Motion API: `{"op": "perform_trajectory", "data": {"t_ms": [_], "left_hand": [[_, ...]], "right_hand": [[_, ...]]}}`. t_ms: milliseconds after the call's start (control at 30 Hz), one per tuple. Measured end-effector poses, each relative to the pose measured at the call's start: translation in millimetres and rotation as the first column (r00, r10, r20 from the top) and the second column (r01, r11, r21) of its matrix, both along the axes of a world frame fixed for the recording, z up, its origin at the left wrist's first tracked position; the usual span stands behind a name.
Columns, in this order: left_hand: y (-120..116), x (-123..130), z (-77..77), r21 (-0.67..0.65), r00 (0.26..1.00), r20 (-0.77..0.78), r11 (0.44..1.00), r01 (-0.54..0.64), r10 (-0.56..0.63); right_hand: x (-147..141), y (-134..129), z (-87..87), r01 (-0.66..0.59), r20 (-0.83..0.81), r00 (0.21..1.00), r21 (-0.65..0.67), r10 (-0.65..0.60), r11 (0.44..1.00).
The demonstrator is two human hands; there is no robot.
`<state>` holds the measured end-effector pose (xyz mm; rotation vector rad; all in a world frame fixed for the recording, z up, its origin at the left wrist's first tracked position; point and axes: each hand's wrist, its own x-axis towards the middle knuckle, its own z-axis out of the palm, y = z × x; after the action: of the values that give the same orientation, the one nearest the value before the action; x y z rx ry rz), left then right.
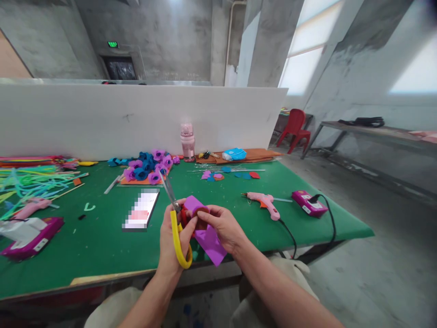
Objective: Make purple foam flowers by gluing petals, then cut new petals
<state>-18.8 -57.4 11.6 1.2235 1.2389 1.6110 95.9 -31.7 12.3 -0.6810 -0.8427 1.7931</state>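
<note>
My left hand (174, 241) is closed around a pair of scissors (176, 237) with yellow handles, blades pointing up and away over the table. Its thumb also meets a small brown piece (202, 219), which lies against a bright purple sheet (211, 246). From the other side, my right hand (225, 226) pinches the brown piece and the sheet between thumb and fingers. The sheet sticks out above and hangs below the fingers. Something red shows beside the scissors' pivot, mostly hidden by my hand. Both hands are just above the front edge of the green table (112, 255).
A pink glue gun (266, 202) with its cord lies right, near a magenta power box (309, 203). Left are a phone (141, 209), another glue gun (32, 208) and colourful strips (34, 182). Purple and blue flowers (148, 166), cut pieces (213, 176) and a pink bottle (187, 142) stand behind.
</note>
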Motion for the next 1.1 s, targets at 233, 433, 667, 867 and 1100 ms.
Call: {"op": "perform_trajectory", "data": {"t_ms": [233, 433, 667, 867, 1100], "left_hand": [[-11.9, -21.9, 23.3, -0.027, 0.922, -0.315, 0.973, 0.228, -0.225], [-24.3, -35.5, 29.8, -0.109, 0.696, -0.665, 0.958, 0.267, -0.270], [-24.3, -31.3, 16.6, -0.167, 0.460, -0.836, 0.937, 0.306, -0.299], [-26.8, -27.1, 26.2, -0.182, 0.439, -0.840, 0.928, 0.327, -0.319], [-25.3, -26.4, 23.0, -0.170, 0.451, -0.834, 0.925, 0.339, -0.318]], "right_hand": [[18.8, 10.0, 4.7, 0.126, 0.097, 0.987, 0.061, -0.132, 0.990], [34.4, 16.0, 10.0, 0.142, 0.065, 0.987, 0.093, -0.148, 0.985], [35.6, 14.2, 11.8, 0.096, 0.033, 0.994, 0.106, -0.100, 0.990], [37.0, 13.7, 12.3, 0.080, 0.055, 0.995, 0.117, -0.086, 0.990], [35.5, 14.0, 11.6, 0.075, 0.056, 0.995, 0.117, -0.082, 0.990]]}}
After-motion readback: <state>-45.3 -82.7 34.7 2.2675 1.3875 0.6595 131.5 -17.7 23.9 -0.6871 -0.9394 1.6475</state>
